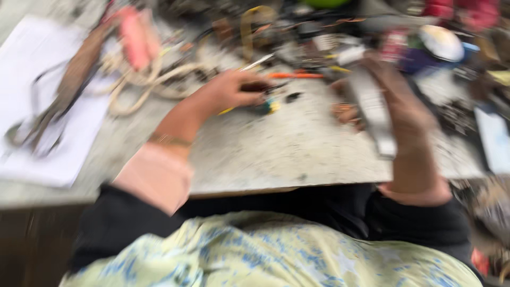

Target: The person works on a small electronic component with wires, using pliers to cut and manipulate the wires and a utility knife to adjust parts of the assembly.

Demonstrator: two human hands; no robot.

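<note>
The frame is blurred by motion. My left hand (228, 91) rests on the grey worktop (276, 149), its fingers closed around a thin dark tool (260, 86) beside a small green and yellow part (267, 107). My right hand (401, 101) holds a long flat silver piece (374, 114) upright above the worktop. An orange-handled tool (295, 75) lies just beyond my left hand.
White paper (37, 101) with a dark strap on it covers the left. A pale cord (143, 79) and a pink object (135, 37) lie at the back left. Cluttered tools and parts (319, 37) fill the back edge, a white rounded object (441, 42) at the right.
</note>
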